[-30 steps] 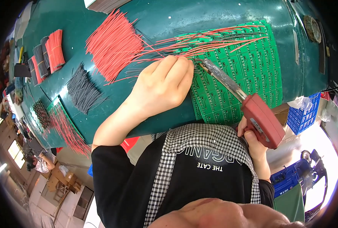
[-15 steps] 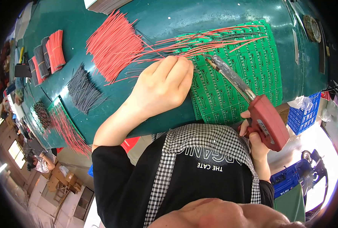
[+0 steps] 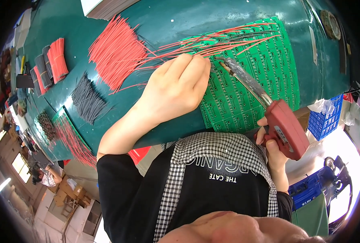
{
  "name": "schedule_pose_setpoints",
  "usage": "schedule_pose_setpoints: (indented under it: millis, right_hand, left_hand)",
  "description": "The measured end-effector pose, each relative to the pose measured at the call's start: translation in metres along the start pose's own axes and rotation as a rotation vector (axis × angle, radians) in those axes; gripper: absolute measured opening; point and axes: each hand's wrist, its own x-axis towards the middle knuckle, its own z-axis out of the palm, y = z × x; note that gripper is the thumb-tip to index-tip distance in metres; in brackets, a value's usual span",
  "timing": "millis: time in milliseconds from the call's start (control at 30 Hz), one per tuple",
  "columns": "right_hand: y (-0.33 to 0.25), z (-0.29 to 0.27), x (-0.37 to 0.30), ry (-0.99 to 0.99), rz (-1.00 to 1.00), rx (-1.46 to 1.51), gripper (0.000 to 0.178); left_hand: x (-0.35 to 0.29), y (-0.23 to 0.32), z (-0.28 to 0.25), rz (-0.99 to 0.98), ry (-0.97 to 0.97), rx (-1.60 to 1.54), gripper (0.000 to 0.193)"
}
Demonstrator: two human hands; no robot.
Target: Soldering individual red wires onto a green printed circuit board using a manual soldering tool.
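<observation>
Because the left hand [image 3: 176, 87] turns its knuckles upward, its fingertips are hidden; fingers curled in, whether they pinch a wire cannot be told. It covers the nine o'clock edge of the green circuit boards [image 3: 249, 97], which lie on the dark green table [image 3: 164, 131].

Right hand [image 3: 276, 156] wraps the handle of a red soldering gun [image 3: 287, 129], at between four and five o'clock from the boards' middle; palm hidden behind the gun body. Barrel points toward ten. Tip ends near the left hand's fingers; contact with the boards hard to make out.

Loose red and black wires [image 3: 228, 38] cross the boards at twelve, partly masking them; some run behind the left hand. From that hand: red wire pile [image 3: 117, 54] at ten, black wire pile [image 3: 87, 99] near nine. Pale stack [image 3: 115, 8] cut off by the upper border.
</observation>
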Motion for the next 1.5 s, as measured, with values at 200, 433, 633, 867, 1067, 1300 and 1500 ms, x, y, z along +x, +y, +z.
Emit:
schedule_pose_setpoints:
  millis: [200,433,633,867,1067,1300,1500]
  right_hand:
    - [-0.001,0.003,0.002,0.023,0.002,-0.008,0.057]
    - [0.007,-0.01,-0.001,-0.032,0.173,0.174,0.079]
    - [0.01,-0.008,-0.006,0.046,0.201,0.199,0.078]
    - [0.028,-0.02,-0.01,-0.017,-0.029,-0.442,0.062]
    - [0.012,-0.012,-0.003,0.002,0.003,-0.014,0.067]
    - [0.005,-0.008,-0.002,0.076,-0.04,-0.002,0.066]
    - [0.003,-0.003,0.004,0.084,-0.069,-0.053,0.061]
  left_hand:
    - [-0.002,-0.007,0.011,0.106,0.11,0.027,0.025]
    - [0.0,0.001,0.0,-0.031,-0.048,-0.034,0.032]
    - [0.001,-0.001,0.0,-0.019,-0.044,-0.032,0.032]
    - [0.0,-0.001,0.001,-0.01,-0.025,-0.038,0.032]
    - [0.001,-0.001,0.002,-0.008,-0.042,-0.024,0.031]
    - [0.006,0.001,0.003,0.032,0.05,-0.009,0.025]
    - [0.014,0.004,0.009,-0.02,0.022,-0.064,0.03]
